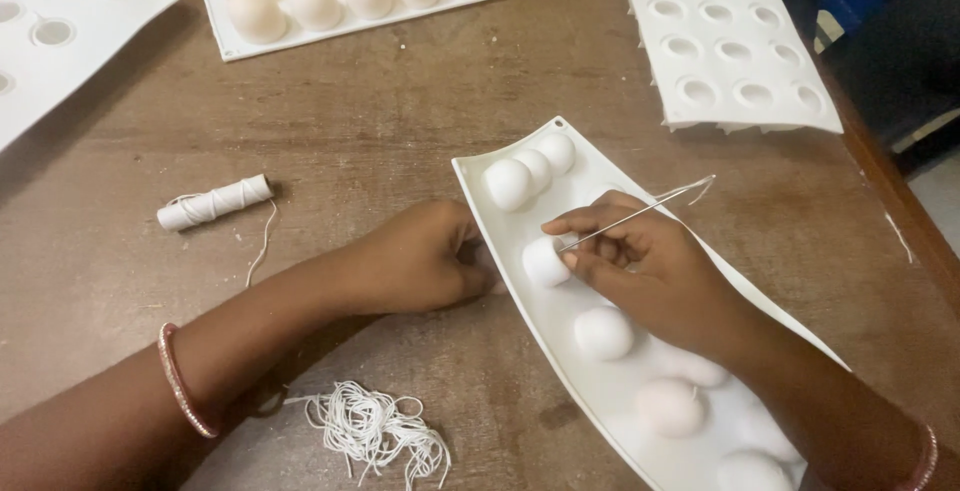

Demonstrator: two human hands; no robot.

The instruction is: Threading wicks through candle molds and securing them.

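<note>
- A person's right hand pinches a long thin needle between thumb and fingertips, its tip at a small white ball lying in a curved white tray on a worn brown table.
- The ball sits just under and to the left of that pinch; a short tail of white thread hangs from the needle's far end, up and to the right of the fingers.
- The left hand is curled loosely closed at the tray's near edge, just left of the ball; whether its hidden fingertips press the tray or the ball cannot be told.
- Judged from the pose, the piercing would go best with the ball steadied, the needle aimed through its middle and pushed slowly and straight, since a soft round ball can roll away from a slanted push.
- The balls look matte, smooth and chalky; three more cluster above the grip, and others lie below it along the tray.
- The tray appears thin, with a small hole at its top corner.
- Left of both hands lie a wound roll of white string and, nearer the person, a loose heap of cut threads.
- Beyond the hands, white moulds with round cups lie empty; another mould carries cream half-domes.
</note>
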